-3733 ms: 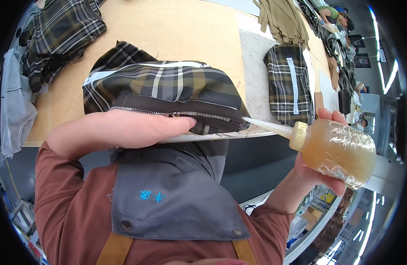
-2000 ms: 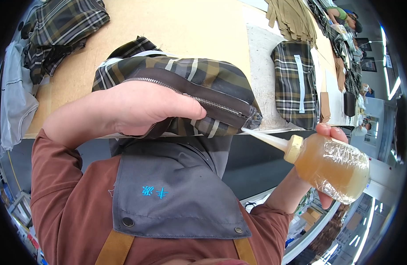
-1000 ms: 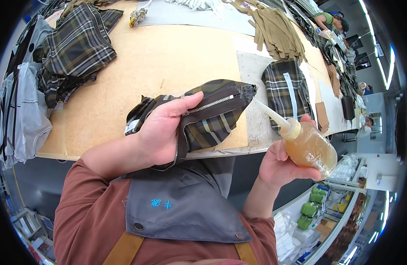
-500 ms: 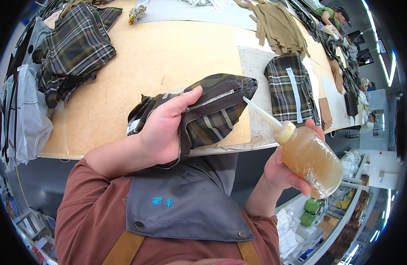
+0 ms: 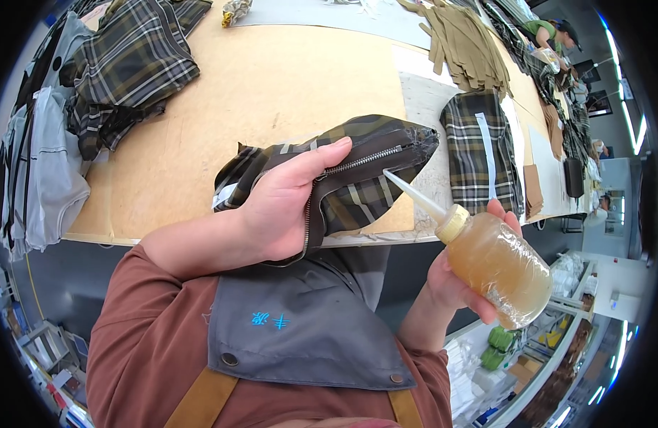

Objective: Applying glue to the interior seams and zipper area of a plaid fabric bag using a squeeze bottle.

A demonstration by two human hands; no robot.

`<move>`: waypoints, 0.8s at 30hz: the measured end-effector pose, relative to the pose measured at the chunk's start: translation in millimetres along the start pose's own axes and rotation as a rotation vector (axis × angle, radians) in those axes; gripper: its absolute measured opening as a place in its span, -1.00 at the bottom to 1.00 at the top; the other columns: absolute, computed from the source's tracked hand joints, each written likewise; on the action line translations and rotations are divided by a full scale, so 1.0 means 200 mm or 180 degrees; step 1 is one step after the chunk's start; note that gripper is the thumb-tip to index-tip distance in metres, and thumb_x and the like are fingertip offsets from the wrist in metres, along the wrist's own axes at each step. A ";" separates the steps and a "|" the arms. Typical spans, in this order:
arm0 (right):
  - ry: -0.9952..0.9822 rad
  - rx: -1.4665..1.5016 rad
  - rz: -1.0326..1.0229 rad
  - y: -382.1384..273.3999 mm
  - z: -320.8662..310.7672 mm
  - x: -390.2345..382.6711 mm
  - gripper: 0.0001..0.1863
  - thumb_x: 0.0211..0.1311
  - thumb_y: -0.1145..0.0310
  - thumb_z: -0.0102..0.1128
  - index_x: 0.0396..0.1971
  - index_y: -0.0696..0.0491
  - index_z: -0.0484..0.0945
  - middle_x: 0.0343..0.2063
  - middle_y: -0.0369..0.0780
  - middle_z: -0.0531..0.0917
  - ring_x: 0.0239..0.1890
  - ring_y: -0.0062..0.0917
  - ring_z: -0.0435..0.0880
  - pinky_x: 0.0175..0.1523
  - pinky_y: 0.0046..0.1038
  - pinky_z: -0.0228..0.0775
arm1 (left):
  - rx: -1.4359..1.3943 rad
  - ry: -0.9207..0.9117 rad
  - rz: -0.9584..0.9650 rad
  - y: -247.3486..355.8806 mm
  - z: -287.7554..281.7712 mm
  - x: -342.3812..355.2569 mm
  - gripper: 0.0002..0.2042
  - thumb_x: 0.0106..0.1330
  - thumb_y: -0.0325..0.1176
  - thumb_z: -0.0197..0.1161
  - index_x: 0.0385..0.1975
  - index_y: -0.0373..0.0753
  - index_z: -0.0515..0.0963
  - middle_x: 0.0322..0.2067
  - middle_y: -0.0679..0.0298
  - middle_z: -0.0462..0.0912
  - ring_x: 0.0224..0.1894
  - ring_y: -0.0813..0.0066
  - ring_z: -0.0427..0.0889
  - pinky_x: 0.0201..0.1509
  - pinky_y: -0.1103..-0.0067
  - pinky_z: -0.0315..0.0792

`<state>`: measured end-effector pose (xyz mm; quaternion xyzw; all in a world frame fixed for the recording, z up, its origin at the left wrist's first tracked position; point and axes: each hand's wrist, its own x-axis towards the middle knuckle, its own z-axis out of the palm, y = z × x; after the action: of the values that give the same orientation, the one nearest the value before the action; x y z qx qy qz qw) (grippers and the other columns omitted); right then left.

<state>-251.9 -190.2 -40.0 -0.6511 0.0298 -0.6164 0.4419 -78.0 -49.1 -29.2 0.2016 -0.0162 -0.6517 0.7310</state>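
My left hand (image 5: 282, 200) is closed around a dark plaid fabric piece (image 5: 354, 203), with the thumb lying on top beside its metal zipper (image 5: 361, 160). The piece tapers to a frayed dark tip at its right end. In my right hand (image 5: 454, 282) is a squeeze bottle (image 5: 503, 264) of amber liquid, wrapped in clear film, with a yellowish cap and a long pale nozzle (image 5: 414, 194). The nozzle tip is at the fabric edge below the zipper; whether it touches I cannot tell.
A folded plaid piece (image 5: 478, 153) with a white strip lies to the right. Brown fabric strips (image 5: 464, 46) sit behind it. At the left are plaid garments (image 5: 133, 60) and light grey cloth (image 5: 54, 171). The wooden table (image 5: 272, 78) ends just in front of me. Another person (image 5: 550, 32) works far right.
The nozzle tip has moved left and down along the zipper side, away from the frayed tip. The view has shifted slightly; both hands keep their holds.
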 end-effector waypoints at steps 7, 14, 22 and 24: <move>-0.0500 -0.0222 0.0195 -0.07 0.03 -0.03 0.13 -0.25 -0.55 -0.22 0.05 0.26 0.20 -0.02 -0.05 0.39 -0.06 -0.15 0.49 0.02 -0.29 0.41 | -0.0164 0.0005 -0.0072 0.00 0.00 0.00 -0.62 0.36 -0.21 -0.19 0.07 -0.29 0.27 -0.02 0.17 0.44 -0.03 0.36 0.49 0.06 0.42 0.39; -0.1152 -0.1384 0.0059 -0.18 0.01 -0.01 0.11 -0.19 -0.56 -0.36 0.00 0.28 0.25 -0.14 0.05 0.44 -0.23 -0.18 0.55 -0.15 -0.33 0.46 | -0.0235 0.0099 -0.0040 -0.01 -0.01 0.01 -0.66 0.35 -0.21 -0.11 -0.02 -0.28 0.39 -0.13 0.23 0.54 -0.13 0.48 0.55 -0.03 0.54 0.45; -0.0629 -0.2359 -0.0939 -0.16 -0.06 0.02 0.01 -0.06 -0.50 -0.62 0.00 0.18 0.22 -0.24 0.07 0.45 -0.30 -0.20 0.56 -0.28 -0.39 0.46 | -0.0027 -0.0070 -0.0090 0.00 -0.01 0.00 -0.58 0.38 -0.23 -0.26 0.15 -0.32 0.17 0.07 0.10 0.36 0.06 0.27 0.42 0.14 0.35 0.32; -0.0709 -0.2316 -0.1276 -0.16 -0.09 0.04 0.01 -0.07 -0.51 -0.63 0.01 0.16 0.20 -0.24 0.07 0.45 -0.29 -0.21 0.56 -0.29 -0.40 0.46 | -0.0049 -0.0053 -0.0063 -0.01 -0.01 0.01 -0.58 0.38 -0.23 -0.25 0.15 -0.33 0.17 0.06 0.09 0.37 0.05 0.27 0.43 0.14 0.36 0.33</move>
<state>-280.6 -185.0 -15.8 -0.8200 0.0704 -0.5653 0.0555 -78.4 -50.1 -31.1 0.1907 -0.0152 -0.6607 0.7259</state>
